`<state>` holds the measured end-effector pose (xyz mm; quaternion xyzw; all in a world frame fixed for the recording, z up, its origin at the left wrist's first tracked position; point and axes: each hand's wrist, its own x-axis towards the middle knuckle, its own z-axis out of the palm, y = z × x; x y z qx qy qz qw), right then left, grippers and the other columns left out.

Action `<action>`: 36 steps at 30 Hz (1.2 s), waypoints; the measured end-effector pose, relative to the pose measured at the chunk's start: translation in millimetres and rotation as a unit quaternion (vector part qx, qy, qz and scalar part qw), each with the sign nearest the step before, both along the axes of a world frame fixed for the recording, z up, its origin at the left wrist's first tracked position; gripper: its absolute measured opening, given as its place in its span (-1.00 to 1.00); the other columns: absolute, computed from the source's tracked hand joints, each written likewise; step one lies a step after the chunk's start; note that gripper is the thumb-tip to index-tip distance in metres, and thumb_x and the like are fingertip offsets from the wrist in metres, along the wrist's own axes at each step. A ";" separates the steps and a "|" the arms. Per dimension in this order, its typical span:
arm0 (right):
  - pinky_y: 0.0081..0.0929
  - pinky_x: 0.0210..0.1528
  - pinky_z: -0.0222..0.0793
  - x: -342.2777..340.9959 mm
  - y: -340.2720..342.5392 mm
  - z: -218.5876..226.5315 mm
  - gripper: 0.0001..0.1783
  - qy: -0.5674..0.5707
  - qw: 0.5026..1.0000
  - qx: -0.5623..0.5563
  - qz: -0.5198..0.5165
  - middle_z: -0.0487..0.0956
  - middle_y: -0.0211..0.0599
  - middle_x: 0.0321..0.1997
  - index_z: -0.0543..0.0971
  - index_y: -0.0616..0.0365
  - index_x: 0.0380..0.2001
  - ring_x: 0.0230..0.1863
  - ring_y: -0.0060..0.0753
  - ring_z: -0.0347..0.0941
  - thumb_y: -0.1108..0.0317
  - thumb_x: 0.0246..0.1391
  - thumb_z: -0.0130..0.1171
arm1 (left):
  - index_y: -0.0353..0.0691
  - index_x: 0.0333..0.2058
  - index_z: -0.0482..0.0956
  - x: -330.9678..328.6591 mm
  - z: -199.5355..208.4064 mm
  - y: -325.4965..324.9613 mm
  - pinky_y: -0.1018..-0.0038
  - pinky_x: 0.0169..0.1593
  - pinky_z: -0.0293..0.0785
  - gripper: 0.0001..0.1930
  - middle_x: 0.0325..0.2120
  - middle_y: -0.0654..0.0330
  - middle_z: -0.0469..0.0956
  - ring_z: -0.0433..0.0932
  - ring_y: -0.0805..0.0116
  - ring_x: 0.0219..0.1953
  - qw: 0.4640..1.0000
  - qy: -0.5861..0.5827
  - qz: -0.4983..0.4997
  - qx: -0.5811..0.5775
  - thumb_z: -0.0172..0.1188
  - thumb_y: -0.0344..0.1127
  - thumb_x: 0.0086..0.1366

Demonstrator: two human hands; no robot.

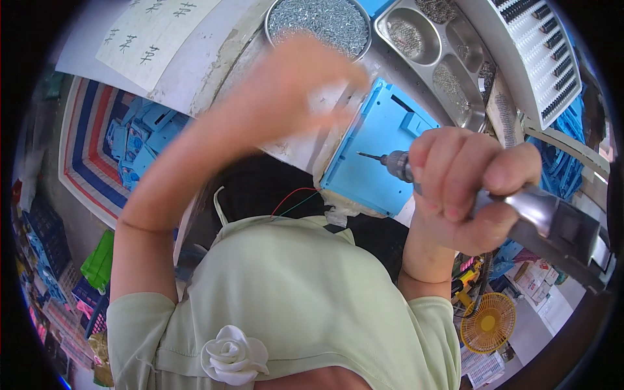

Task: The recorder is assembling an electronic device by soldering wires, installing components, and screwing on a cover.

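Note:
A cordless electric screwdriver (396,166) is gripped in my right hand (471,182), its thin bit pointing left over a flat blue plastic housing (364,156). That housing lies on the near edge of the table, with a dark slot and a small raised block on it. My left hand (305,84) is smeared by motion between the housing and a round metal bowl of silvery screws (318,26). Whether its fingers hold anything cannot be made out. A red wire and a green wire (296,198) curve out near my lap, below the housing.
A metal tray (445,71) with several compartments of small metal parts stands at the back right, beside a white box with rows of black pieces (552,52). A striped bag (97,143) holding blue plastic parts is at the left. A yellow fan (487,322) stands lower right.

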<state>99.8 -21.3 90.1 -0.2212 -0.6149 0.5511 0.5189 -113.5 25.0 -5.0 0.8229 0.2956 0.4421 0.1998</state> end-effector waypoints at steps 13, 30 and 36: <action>-0.38 -0.47 0.33 -31.9 -24.0 -24.3 -0.62 -0.061 0.994 -0.060 -0.068 0.44 -0.39 -0.61 0.36 0.08 -0.28 -0.61 -0.46 0.35 0.25 0.20 0.42 | -0.06 -0.37 0.77 -21.8 -18.8 49.6 0.08 -0.02 0.30 -0.82 -0.30 0.32 0.67 0.54 0.22 -0.12 0.947 0.239 0.211 -0.035 0.35 -0.13 0.17; -0.52 -0.46 0.25 -4.6 -1.6 4.3 -0.61 -0.008 0.994 0.081 0.074 0.46 -0.65 -0.51 0.38 -0.10 -0.06 -0.57 -0.66 0.37 -0.10 0.35 0.17 | -0.09 -0.33 0.72 3.7 7.3 -69.5 0.29 0.01 0.27 -0.83 -0.37 0.34 0.66 0.57 0.34 -0.29 0.990 -0.004 0.007 -0.138 0.47 -0.42 0.07; -0.51 -0.50 0.22 -8.9 -11.8 0.7 -0.62 -0.003 0.996 0.065 0.056 0.45 -0.63 -0.52 0.38 -0.08 -0.08 -0.58 -0.64 0.36 -0.09 0.35 0.18 | -0.08 -0.34 0.69 4.7 4.4 -72.5 0.29 0.01 0.27 -0.80 -0.34 0.35 0.67 0.58 0.32 -0.25 0.992 0.021 -0.002 -0.123 0.48 -0.40 0.02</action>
